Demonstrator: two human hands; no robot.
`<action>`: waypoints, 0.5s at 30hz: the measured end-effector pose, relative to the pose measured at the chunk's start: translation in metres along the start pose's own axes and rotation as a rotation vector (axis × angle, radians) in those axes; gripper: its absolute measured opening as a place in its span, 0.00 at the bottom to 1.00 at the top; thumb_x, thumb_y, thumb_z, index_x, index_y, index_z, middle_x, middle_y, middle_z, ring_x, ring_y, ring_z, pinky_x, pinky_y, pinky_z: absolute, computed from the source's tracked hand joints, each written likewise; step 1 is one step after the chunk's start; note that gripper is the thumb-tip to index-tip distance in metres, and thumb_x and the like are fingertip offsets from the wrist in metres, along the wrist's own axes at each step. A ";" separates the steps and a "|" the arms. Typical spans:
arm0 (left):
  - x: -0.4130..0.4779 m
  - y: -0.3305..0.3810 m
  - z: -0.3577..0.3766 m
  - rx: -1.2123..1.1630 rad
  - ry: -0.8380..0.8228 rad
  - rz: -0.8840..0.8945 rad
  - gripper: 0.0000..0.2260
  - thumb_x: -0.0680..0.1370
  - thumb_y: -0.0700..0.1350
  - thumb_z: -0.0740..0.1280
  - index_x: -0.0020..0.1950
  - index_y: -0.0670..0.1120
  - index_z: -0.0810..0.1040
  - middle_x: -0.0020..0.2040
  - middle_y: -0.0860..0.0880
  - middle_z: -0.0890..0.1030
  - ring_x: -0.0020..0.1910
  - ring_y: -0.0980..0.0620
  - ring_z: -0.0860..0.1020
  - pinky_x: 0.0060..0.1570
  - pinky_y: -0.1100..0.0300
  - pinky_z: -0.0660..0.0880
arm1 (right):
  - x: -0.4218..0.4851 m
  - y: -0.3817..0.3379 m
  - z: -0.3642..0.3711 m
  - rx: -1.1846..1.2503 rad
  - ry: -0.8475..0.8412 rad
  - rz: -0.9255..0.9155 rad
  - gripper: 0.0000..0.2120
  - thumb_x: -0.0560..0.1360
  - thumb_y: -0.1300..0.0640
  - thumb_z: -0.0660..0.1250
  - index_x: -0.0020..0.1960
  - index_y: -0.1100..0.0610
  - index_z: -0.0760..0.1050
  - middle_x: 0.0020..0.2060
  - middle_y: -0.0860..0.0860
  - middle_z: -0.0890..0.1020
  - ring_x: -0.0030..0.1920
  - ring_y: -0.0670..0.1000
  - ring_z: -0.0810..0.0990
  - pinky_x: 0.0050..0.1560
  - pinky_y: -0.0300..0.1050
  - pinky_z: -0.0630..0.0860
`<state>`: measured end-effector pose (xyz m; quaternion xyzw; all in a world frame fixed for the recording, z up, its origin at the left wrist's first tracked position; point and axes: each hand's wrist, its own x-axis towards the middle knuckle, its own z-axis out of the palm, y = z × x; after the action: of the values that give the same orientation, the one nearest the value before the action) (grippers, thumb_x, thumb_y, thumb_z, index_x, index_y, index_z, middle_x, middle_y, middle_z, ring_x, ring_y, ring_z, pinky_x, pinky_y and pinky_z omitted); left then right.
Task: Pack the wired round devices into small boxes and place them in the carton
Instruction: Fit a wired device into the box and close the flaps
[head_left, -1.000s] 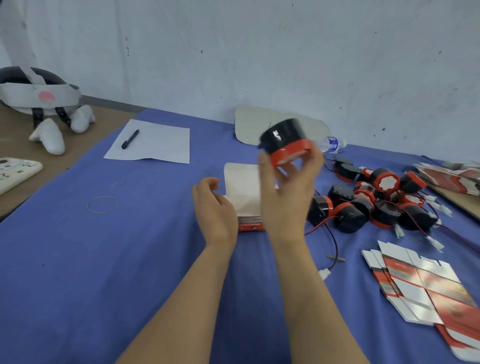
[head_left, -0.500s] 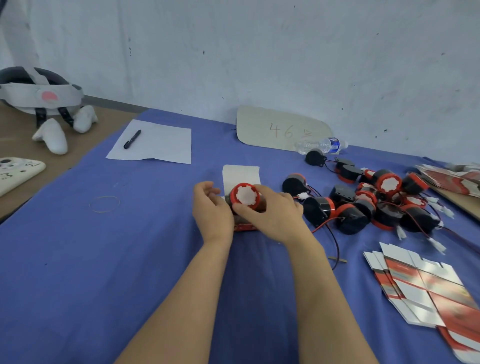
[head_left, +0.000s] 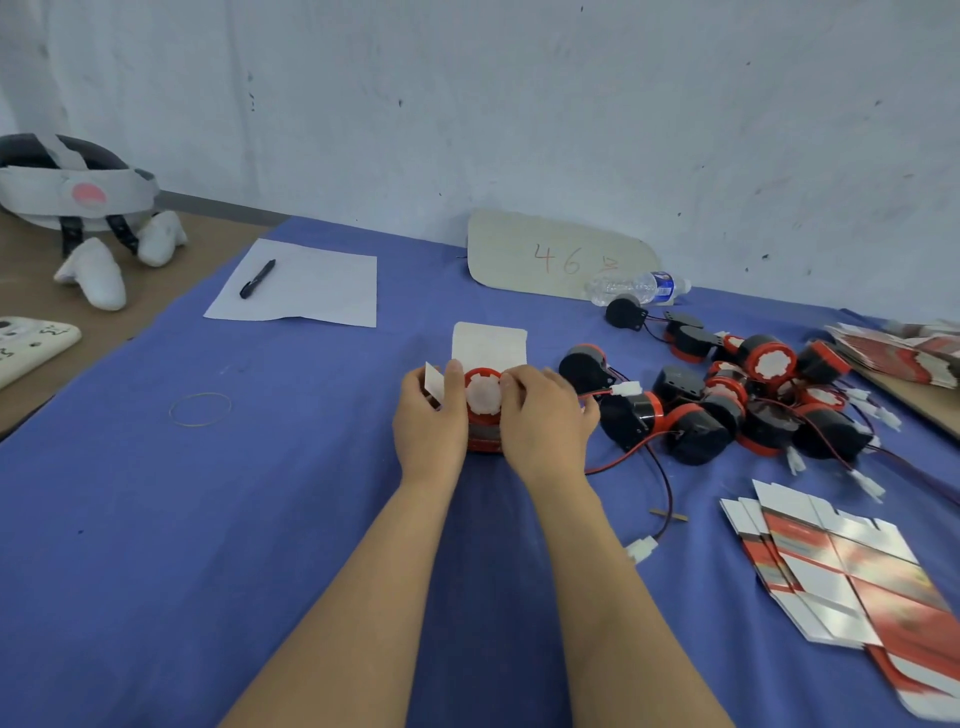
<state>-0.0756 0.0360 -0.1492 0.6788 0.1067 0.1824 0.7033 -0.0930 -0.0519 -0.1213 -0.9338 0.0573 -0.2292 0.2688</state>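
A small packing workshop: a blue-clothed table (head_left: 156, 519) against a scuffed bare wall (head_left: 519, 104); a heap of wired round devices (head_left: 737, 400) lies beside stacked flat boxes (head_left: 841, 571). A cardboard sign (head_left: 550, 257) bears a handwritten number.

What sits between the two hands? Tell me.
In the head view, the round device, red rim and white centre up, sits in the small box between left hand and right hand.

White paper sheet (head_left: 304, 287), far left on blue tablecloth (head_left: 156, 519); black pen (head_left: 257, 278) atop sheet; rubber band (head_left: 200, 409) nearer than sheet; cardboard sign "46" (head_left: 524, 254) right of sheet; plastic water bottle (head_left: 636, 287) beyond.
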 end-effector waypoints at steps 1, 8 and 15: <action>-0.001 0.000 0.001 0.009 -0.011 -0.001 0.08 0.80 0.54 0.60 0.51 0.50 0.72 0.41 0.58 0.76 0.40 0.60 0.75 0.38 0.63 0.71 | 0.000 0.000 0.000 0.041 -0.009 0.021 0.13 0.82 0.53 0.53 0.55 0.53 0.76 0.48 0.49 0.79 0.57 0.52 0.74 0.71 0.57 0.52; -0.004 0.001 0.004 0.005 -0.068 0.009 0.09 0.79 0.55 0.62 0.48 0.49 0.73 0.42 0.55 0.77 0.41 0.55 0.76 0.43 0.58 0.75 | 0.001 0.002 -0.001 0.080 -0.020 0.057 0.12 0.82 0.54 0.51 0.54 0.52 0.74 0.47 0.51 0.81 0.52 0.53 0.75 0.65 0.51 0.57; -0.004 0.002 0.003 -0.043 -0.124 -0.043 0.11 0.78 0.55 0.63 0.52 0.48 0.73 0.46 0.53 0.79 0.45 0.54 0.78 0.46 0.57 0.77 | 0.003 0.002 0.002 0.059 -0.007 0.073 0.11 0.82 0.55 0.50 0.49 0.51 0.71 0.44 0.51 0.79 0.49 0.53 0.73 0.61 0.52 0.60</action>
<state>-0.0779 0.0317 -0.1470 0.6710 0.0736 0.1273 0.7268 -0.0895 -0.0536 -0.1229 -0.9235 0.0836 -0.2176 0.3045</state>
